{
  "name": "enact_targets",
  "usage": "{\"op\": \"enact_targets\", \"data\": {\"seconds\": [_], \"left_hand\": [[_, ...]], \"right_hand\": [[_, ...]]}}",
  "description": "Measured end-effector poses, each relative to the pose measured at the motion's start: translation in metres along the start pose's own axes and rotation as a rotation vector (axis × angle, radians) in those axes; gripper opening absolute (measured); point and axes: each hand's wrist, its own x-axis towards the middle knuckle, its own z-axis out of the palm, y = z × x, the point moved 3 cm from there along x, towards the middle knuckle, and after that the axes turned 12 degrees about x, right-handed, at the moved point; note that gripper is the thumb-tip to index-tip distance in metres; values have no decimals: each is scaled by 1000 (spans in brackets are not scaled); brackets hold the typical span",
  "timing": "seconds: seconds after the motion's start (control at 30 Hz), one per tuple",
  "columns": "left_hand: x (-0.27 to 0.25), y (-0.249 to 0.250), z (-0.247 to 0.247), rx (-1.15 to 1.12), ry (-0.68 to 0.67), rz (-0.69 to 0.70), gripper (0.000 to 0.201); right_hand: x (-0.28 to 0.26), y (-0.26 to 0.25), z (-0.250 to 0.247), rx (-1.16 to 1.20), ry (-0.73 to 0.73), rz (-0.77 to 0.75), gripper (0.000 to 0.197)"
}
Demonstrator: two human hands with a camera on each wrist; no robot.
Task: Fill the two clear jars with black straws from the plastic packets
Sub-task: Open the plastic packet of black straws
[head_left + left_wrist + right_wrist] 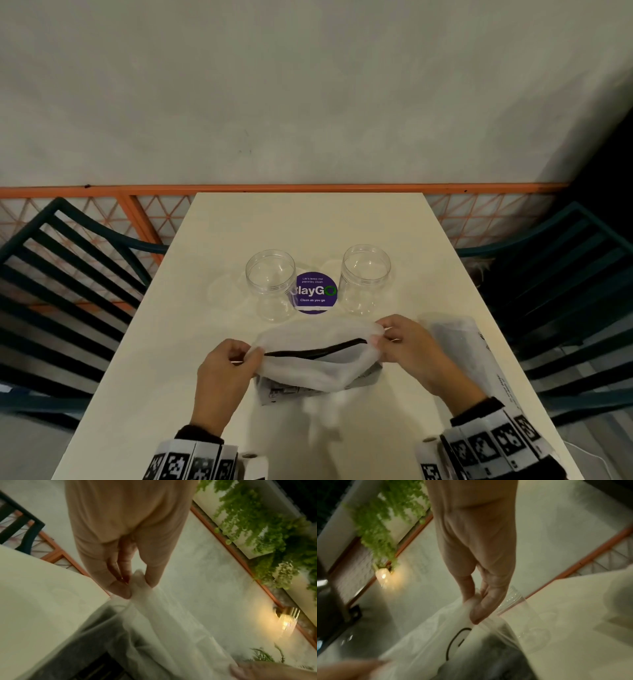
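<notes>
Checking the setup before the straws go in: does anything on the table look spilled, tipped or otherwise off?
Nothing stands out. Both clear jars stand upright and empty on the table. The left hand and right hand pinch opposite ends of a plastic packet; a second packet lies at right.

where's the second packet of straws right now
In the head view, the second packet lies on the table at the right, just beyond the right hand and nearer the person than the right jar.
</notes>
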Motion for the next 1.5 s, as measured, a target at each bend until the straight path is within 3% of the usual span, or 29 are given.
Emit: {"op": "enact_targets", "data": {"seconds": [0.07,0.17,0.3,0.5,0.57,0.67,0.77,0.93,1.07,1.2,1.27,1.43,1.5], "left_hand": [[0,2,3,-92,-43,16,9],[-1,4,10,-234,-139,-6,6],[2,-5,5,-291,-169,-49,16],[-2,-14,4,137,-78,203,35],[2,-19,4,130,-126,179,33],[3,-23,5,-114,-305,26,24],[0,-24,6,-351,-402,-138,16],[0,-23,14,-830,-407,-373,15],[2,-26,15,-996,-486,-391,31],[1,-15,10,-839,-548,-316,28],[2,-11,10,-673,-460,-269,42],[0,-11,11,-575,-306,-359,43],[-2,-10,9,-447,-218,-311,45]], "right_hand": [[0,0,3,-219,33,-43,11],[1,2,10,-274,94,-72,11],[4,10,3,169,93,96,20],[-5,10,-6,705,-114,301,26],[-9,8,-4,806,-192,333,29],[-6,6,-7,885,-217,324,42],[4,19,-11,796,-114,343,24],[15,44,-14,455,51,365,31],[5,39,-10,176,-91,363,32],[0,22,3,-33,-125,305,42],[1,19,6,-80,-127,309,42],[0,13,1,-44,-83,302,38],[3,12,0,-24,-48,291,38]]}}
